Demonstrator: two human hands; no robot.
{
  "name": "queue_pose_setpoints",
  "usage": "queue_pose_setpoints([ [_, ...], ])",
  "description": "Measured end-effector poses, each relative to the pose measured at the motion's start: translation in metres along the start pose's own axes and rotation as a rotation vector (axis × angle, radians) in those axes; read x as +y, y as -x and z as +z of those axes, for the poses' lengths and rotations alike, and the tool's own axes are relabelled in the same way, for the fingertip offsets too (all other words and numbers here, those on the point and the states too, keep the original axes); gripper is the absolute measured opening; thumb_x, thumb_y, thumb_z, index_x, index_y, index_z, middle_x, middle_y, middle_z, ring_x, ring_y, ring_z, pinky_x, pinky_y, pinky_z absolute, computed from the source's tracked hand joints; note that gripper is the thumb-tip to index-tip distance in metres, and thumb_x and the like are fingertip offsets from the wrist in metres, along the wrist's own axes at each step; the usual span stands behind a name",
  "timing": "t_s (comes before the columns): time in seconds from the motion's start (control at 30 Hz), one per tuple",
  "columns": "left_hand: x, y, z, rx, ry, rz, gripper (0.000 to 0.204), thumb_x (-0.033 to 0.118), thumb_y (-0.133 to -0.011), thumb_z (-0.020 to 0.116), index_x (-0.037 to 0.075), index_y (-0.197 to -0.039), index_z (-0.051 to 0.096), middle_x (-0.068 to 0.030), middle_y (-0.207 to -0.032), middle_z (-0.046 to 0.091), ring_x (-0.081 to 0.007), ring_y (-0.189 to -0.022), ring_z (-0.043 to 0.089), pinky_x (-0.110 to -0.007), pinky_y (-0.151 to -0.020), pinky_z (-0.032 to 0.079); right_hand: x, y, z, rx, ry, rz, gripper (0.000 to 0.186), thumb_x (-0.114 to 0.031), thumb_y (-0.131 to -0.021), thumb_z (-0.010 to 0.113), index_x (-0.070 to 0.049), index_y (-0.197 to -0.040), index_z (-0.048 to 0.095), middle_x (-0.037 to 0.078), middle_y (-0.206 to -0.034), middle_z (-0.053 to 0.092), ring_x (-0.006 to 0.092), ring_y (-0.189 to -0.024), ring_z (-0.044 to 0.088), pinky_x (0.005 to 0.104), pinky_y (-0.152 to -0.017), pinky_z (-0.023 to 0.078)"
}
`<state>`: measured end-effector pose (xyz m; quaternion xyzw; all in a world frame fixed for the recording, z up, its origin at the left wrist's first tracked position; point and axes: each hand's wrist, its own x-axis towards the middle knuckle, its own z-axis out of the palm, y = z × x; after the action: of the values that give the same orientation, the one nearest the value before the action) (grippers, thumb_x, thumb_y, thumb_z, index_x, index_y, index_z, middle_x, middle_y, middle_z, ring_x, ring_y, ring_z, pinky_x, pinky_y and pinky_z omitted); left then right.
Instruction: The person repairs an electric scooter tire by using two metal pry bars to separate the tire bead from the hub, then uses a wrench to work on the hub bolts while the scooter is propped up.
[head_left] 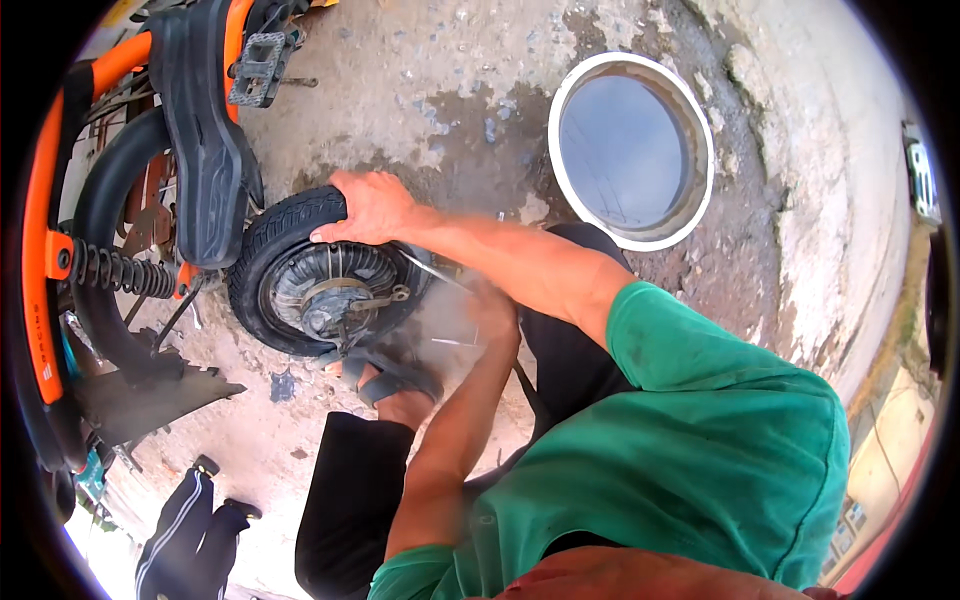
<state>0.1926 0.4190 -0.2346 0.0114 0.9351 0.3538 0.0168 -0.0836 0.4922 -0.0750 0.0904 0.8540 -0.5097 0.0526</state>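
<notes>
A small wheel with a knobbly black tyre and a dusty metal hub stands tilted on the ground. My right hand grips the tyre's upper edge, thumb on the near side and fingers over the tread. My left hand, blurred, is closed round a thin metal tyre lever. The lever's far end meets the tyre's edge near the rim. A second thin metal piece shows beside that hand; whether it belongs to the lever I cannot tell. A flat metal arm sticks out from the hub's axle.
My sandalled foot rests against the wheel's lower side. A round white-rimmed basin of water stands beyond my right arm. At left is an orange-framed vehicle with a black pedal and a spring. Another person's legs are at lower left.
</notes>
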Motion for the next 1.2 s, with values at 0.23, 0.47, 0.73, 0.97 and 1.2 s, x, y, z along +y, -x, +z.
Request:
queue_pose_setpoints([
  [0.23, 0.065, -0.032, -0.038, -0.276, 0.802, -0.987, 0.039, 0.039, -0.113, 0.055, 0.005, -0.097, 0.063, -0.0039, -0.074, 0.064, -0.0157, -0.061, 0.059, -0.035, -0.055, 0.045, 0.045, -0.011, -0.005, -0.086, -0.239, -0.046, 0.080, -0.065, -0.081, 0.085, -0.005, -0.131, 0.069, 0.022, -0.122, 0.075, 0.0420, -0.115, 0.071, 0.0488, -0.100, 0.056],
  [0.47, 0.057, -0.034, -0.028, -0.253, 0.919, -1.053, 0.033, 0.032, -0.112, 0.051, 0.007, -0.095, 0.063, -0.0008, -0.063, 0.056, -0.0115, -0.045, 0.045, -0.031, -0.040, 0.032, 0.022, 0.000, -0.006, -0.150, -0.129, 0.016, 0.075, -0.060, -0.086, 0.084, -0.003, -0.132, 0.067, 0.025, -0.120, 0.075, 0.0427, -0.114, 0.072, 0.0500, -0.099, 0.056],
  [0.73, 0.050, -0.033, -0.014, -0.248, 0.816, -0.979, 0.038, 0.036, -0.111, 0.050, 0.009, -0.086, 0.059, -0.0011, -0.060, 0.053, -0.0132, -0.040, 0.043, -0.032, -0.037, 0.029, 0.032, -0.001, -0.003, -0.044, -0.038, -0.005, 0.077, -0.062, -0.085, 0.083, -0.002, -0.130, 0.066, 0.026, -0.110, 0.076, 0.0465, -0.105, 0.073, 0.0533, -0.094, 0.057],
  [0.97, 0.019, -0.029, -0.052, -0.426, 0.850, -0.998, 0.044, 0.042, -0.111, 0.048, 0.010, -0.082, 0.056, -0.0020, -0.056, 0.050, -0.0158, -0.038, 0.043, -0.034, -0.036, 0.029, 0.037, 0.047, 0.023, 0.139, -0.248, 0.292, 0.092, -0.061, -0.076, 0.092, -0.005, -0.143, 0.061, 0.023, -0.125, 0.076, 0.0382, -0.118, 0.074, 0.0468, -0.103, 0.057],
  [1.2, -0.038, -0.021, -0.062, -0.588, 0.638, -0.853, 0.054, 0.052, -0.114, 0.048, 0.005, -0.094, 0.064, -0.0039, -0.058, 0.052, -0.0165, -0.042, 0.048, -0.033, -0.039, 0.036, 0.063, 0.044, 0.029, 0.223, -0.227, 0.263, 0.085, -0.055, -0.076, 0.096, -0.002, -0.135, 0.066, 0.019, -0.116, 0.080, 0.0294, -0.109, 0.078, 0.0423, -0.098, 0.061],
])
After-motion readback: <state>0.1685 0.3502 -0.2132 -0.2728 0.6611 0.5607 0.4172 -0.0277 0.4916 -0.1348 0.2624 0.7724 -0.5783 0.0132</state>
